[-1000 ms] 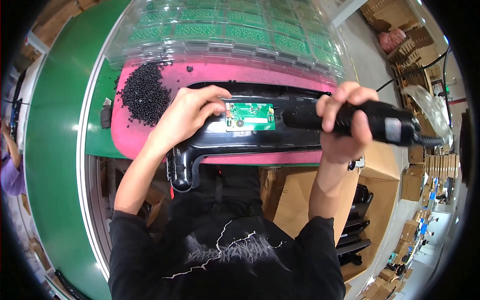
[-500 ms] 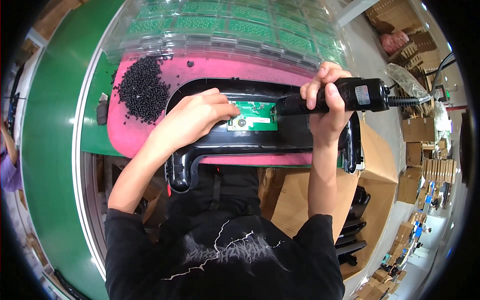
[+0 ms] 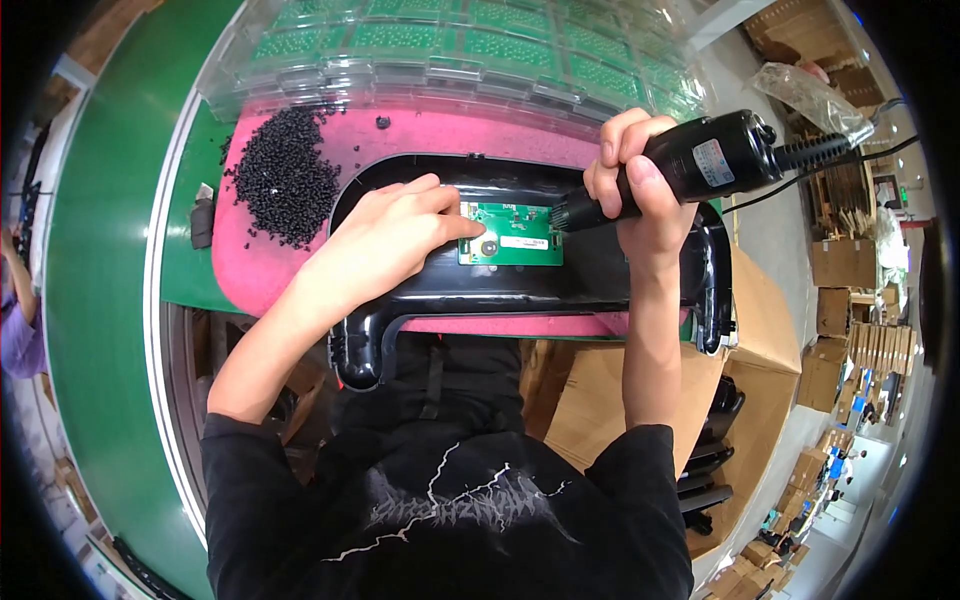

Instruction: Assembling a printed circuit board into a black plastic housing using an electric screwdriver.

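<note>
A long black plastic housing (image 3: 480, 298) lies open side up, with a green circuit board (image 3: 512, 250) in its middle. My left hand (image 3: 390, 235) holds the board at its left edge, the thumb lying on its face and the other fingers curled beside it. My right hand (image 3: 650, 185) is wrapped round a black corded electric screwdriver (image 3: 690, 158). The screwdriver slants down to the left, its nose by the board's right edge. Whether its bit touches a screw is hidden.
A pile of small black screws (image 3: 285, 180) covers the left of the pink mat (image 3: 250, 270). Clear plastic trays (image 3: 440, 85) with green boards stand behind. At the lower right a cardboard box (image 3: 765, 390) holds black parts. A small dark grey object (image 3: 202, 222) sits beside the mat.
The screwdriver has tilted, its cord end rising and its nose staying by the board's right edge. My left thumb reaches slightly further over the board. Housing and board sit slightly further right in view.
</note>
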`<state>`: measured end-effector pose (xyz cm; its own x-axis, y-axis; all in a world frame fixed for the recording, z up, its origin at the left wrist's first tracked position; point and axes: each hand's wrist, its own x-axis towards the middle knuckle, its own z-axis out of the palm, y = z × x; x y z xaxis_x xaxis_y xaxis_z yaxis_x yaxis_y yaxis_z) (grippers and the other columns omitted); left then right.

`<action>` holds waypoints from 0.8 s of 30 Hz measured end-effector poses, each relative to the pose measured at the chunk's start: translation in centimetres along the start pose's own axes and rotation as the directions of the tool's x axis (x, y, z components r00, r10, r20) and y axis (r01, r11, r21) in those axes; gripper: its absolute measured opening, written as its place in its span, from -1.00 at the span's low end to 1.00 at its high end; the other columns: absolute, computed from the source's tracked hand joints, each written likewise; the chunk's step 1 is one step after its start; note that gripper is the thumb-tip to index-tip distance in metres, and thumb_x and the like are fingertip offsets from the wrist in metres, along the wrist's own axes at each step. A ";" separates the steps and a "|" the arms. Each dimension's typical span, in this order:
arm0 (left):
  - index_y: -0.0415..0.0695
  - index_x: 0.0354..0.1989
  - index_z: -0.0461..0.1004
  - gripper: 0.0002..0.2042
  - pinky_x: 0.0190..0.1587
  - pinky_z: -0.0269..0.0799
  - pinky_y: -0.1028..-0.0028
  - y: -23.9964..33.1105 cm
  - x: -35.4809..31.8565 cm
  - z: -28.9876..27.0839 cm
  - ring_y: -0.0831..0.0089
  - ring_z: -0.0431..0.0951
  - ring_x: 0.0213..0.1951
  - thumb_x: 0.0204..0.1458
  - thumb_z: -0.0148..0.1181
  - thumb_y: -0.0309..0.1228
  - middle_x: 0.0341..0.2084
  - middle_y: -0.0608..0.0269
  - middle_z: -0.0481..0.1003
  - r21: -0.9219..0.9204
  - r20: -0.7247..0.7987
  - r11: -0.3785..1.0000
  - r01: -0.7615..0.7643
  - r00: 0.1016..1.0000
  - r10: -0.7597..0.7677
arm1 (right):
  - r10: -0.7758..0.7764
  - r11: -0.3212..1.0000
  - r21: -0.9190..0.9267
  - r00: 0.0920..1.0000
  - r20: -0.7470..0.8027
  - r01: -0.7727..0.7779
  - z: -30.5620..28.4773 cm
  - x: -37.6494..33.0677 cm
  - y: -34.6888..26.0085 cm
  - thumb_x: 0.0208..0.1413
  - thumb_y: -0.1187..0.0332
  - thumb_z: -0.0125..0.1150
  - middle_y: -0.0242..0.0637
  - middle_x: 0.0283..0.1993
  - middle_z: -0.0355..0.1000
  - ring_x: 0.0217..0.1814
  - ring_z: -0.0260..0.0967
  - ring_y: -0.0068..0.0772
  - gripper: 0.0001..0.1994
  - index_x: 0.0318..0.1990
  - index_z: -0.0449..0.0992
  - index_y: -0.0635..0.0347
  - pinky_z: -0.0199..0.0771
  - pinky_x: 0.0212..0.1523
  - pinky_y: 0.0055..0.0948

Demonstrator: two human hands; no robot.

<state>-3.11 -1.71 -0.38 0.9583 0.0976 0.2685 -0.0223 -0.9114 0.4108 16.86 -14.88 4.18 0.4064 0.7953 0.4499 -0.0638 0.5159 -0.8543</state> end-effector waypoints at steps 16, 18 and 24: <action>-0.18 -0.18 0.58 -0.74 -0.34 0.48 0.43 -0.2 0.1 -0.1 0.37 0.54 -0.35 -0.12 0.32 -0.56 -0.44 0.23 0.51 -0.406 -0.233 0.913 -0.042 0.971 -0.059 | -0.149 0.952 0.227 0.957 -0.249 0.207 4.8 -2.3 -2.3 0.15 0.16 0.04 -0.43 -0.34 0.21 -0.63 0.08 -0.65 -0.78 -0.26 0.31 0.10 0.16 -0.45 -0.52; -0.21 -0.18 0.54 -0.72 -0.36 0.45 0.39 -0.2 0.0 -0.2 0.33 0.53 -0.40 -0.11 0.34 -0.46 -0.46 0.23 0.52 -0.522 -0.300 0.841 -0.139 0.953 -0.029 | -0.160 0.952 0.216 0.953 -0.257 0.218 5.6 -2.2 -2.2 0.15 0.15 0.04 -0.43 -0.34 0.21 -0.63 0.08 -0.65 -0.77 -0.26 0.31 0.10 0.16 -0.45 -0.52; -0.24 -0.22 0.55 -0.76 -0.34 0.48 0.44 -0.5 -0.3 -0.2 0.35 0.56 -0.39 -0.11 0.32 -0.49 -0.47 0.20 0.53 -0.534 -0.334 0.836 -0.126 0.940 -0.072 | -0.209 0.948 0.181 0.942 -0.262 0.261 6.5 -2.1 -2.0 0.14 0.12 0.06 -0.41 -0.34 0.22 -0.64 0.09 -0.64 -0.74 -0.25 0.32 0.11 0.14 -0.46 -0.52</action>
<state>-3.41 -1.20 -0.51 0.8073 0.2907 0.5136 -0.2909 -0.5612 0.7748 10.19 -15.49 6.60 0.6348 0.5579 0.5345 -0.1195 0.7544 -0.6455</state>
